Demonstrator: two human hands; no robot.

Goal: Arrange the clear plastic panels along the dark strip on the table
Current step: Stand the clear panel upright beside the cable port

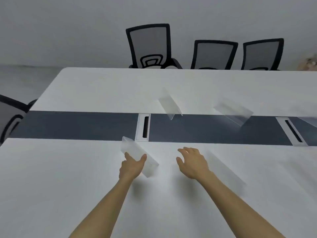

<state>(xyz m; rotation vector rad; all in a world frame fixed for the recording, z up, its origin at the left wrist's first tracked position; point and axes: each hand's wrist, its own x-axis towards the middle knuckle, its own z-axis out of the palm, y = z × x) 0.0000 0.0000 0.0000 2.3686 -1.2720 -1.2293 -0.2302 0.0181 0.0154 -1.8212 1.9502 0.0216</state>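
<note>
A dark grey strip [77,125] runs left to right across the middle of the white table [51,177]. My left hand [132,166] grips a clear plastic panel [135,151] just below the strip, thumb and fingers on either side of it. My right hand [193,163] hovers over the table with its fingers spread, holding nothing. Right of it stands another clear panel [226,170]. Two more clear panels stand at the strip's far edge, one in the middle [169,104] and one further right [235,112]. A further panel [308,121] is cut off at the right edge.
Two white cable slots are set into the strip, one in the middle [143,127] and one at the right [292,131]. Three black mesh chairs [149,47] stand behind the table's far edge. Another chair [10,115] is at the left end.
</note>
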